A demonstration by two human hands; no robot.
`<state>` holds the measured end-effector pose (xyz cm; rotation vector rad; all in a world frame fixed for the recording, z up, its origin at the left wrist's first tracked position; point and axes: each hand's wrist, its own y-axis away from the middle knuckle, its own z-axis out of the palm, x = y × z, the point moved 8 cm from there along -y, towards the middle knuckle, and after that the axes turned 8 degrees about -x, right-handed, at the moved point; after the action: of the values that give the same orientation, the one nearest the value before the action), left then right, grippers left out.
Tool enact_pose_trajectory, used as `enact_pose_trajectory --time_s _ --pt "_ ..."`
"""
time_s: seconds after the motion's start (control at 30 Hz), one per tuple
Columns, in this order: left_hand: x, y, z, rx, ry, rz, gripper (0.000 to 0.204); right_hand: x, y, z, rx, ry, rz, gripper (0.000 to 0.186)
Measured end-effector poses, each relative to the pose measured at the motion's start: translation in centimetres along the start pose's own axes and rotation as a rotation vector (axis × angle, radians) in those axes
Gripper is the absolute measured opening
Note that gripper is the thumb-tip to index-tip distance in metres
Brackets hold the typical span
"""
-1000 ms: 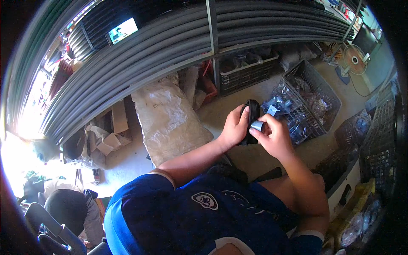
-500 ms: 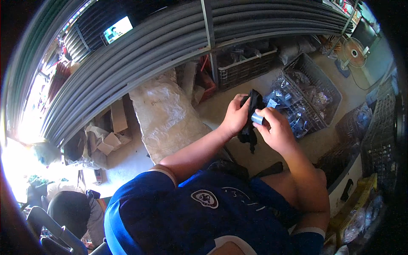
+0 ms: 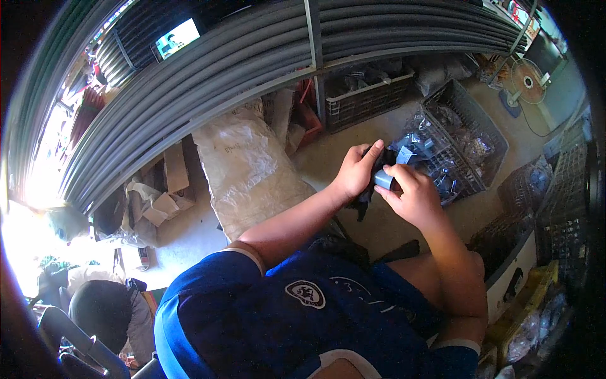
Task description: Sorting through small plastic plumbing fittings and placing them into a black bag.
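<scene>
My left hand (image 3: 357, 172) grips a black bag-like piece (image 3: 365, 197) that hangs down below my fingers. My right hand (image 3: 413, 197) holds a small light grey fitting (image 3: 383, 179) and presses it against the black piece. Both hands meet above the floor, just left of a grey wire basket (image 3: 485, 124) filled with clear-wrapped grey fittings (image 3: 435, 146). My blue shirt fills the lower middle of the picture.
A long stack of grey pipes (image 3: 265, 57) arcs across the top. A full white sack (image 3: 249, 169) stands on the floor to the left, with cardboard scraps (image 3: 167, 189) beyond it. A black crate (image 3: 366, 95) sits under the pipes, a fan (image 3: 527, 82) at the upper right, dark baskets (image 3: 555, 189) on the right.
Both hands stay together on the black piece and grey fitting. They have shifted slightly within the picture and the black piece now hangs lower beneath my left hand.
</scene>
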<state>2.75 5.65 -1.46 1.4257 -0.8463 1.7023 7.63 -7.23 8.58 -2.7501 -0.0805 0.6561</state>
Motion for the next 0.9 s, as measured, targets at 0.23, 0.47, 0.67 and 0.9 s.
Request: enact_pose_trajectory --time_s 0.23,0.47,0.67,0.9 --pt "1.7 0.1 0.2 0.119 -0.086 0.144 0.047 -0.8 -0.1 0.0 0.018 0.102 -0.040 0.035" --pt "0.9 0.0 0.4 0.065 -0.103 0.054 0.044 1.0 0.0 0.4 0.017 -0.173 0.121 0.028" --pt "3.9 0.7 0.1 0.159 -0.267 0.274 0.045 5.0 1.7 5.9 0.150 -1.467 0.734 0.021" --pt "1.2 -0.8 0.8 0.089 -0.010 -0.037 0.050 0.3 -0.9 -1.0 0.052 -0.043 -0.067 0.025"
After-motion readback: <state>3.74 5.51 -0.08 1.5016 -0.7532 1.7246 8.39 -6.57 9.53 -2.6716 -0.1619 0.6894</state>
